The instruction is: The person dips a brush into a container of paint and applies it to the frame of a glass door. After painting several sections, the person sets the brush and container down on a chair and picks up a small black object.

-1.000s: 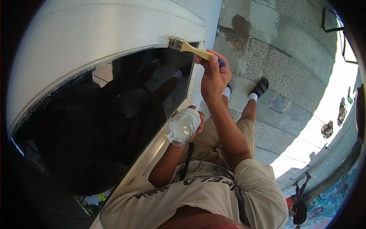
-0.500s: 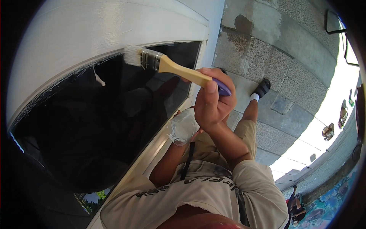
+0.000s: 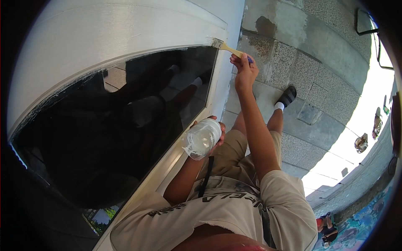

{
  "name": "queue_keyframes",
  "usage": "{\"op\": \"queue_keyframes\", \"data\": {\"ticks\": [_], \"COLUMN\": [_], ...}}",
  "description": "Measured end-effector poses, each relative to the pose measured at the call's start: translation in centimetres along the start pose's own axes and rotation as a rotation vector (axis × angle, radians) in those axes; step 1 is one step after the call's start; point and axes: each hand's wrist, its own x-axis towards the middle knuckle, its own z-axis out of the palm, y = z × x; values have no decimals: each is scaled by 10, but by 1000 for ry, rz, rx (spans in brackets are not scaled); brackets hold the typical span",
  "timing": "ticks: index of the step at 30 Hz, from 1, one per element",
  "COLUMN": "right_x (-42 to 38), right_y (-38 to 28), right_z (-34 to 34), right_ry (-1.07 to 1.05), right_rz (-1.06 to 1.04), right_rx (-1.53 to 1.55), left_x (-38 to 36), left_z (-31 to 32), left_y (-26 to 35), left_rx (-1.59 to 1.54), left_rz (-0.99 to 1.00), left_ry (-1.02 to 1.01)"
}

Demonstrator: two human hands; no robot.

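The person's right hand point(image 3: 246, 75), right of the upper centre, is closed in a pinch on the brush point(image 3: 230, 49), with thumb and fingers near the purple end of its pale handle. The brush points up and left, and its bristles appear to touch the white panel point(image 3: 125, 29) just by the upper right corner of the dark glass point(image 3: 104, 146).

The brush looks light. The handle is probably stiff and dry enough to grip well, while the bristles should be soft and bend under pressure. The handle is the place to hold it, nearer the metal band for finer control, as the bristles look wet and white.

The left hand point(image 3: 220, 136), near the centre of the frame, is wrapped around the container point(image 3: 203, 138), which is tilted with its smeared end toward the lower left. The container is clear and seems to be thin plastic: light, easily squeezed out of shape, and likely slippery where the white smears lie. A loose wrap around the clean end suits it best. How much is inside cannot be told.

Below the hands are the shorts point(image 3: 228, 152) and the pale shirt point(image 3: 226, 205). A dark sandal point(image 3: 287, 96) stands on the paving point(image 3: 314, 79), right of centre. At the lower right edge, another person point(image 3: 326, 230) appears small beside a blue patterned area point(image 3: 364, 226).
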Motion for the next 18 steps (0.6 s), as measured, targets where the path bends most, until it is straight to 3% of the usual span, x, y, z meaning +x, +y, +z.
{"op": "queue_keyframes", "data": {"ticks": [3,7,9,10,13,15,18], "right_x": [22,22,-3,-20,-44,-45,-2], "right_y": [22,18,-7,-21,-51,-60,-31], "right_z": [-39,-24,13,27,54,55,22], "right_ry": [201,199,17,25,-97,-130,-107], "right_rz": [-111,-108,-218,-213,-329,-165,-64], "right_rx": [-313,-401,-542,-547,-406,-38,-6], "left_x": [2,5,5,4,7,7,9], "left_z": [2,1,4,3,0,2,6], "left_y": [0,-1,-3,-5,-5,-6,-5], "left_rx": [-5,3,-11,-16,-20,-33,-51], "left_rz": [2,0,-3,-9,-3,0,-5], "left_ry": [-5,-3,14,21,20,10,-3]}}
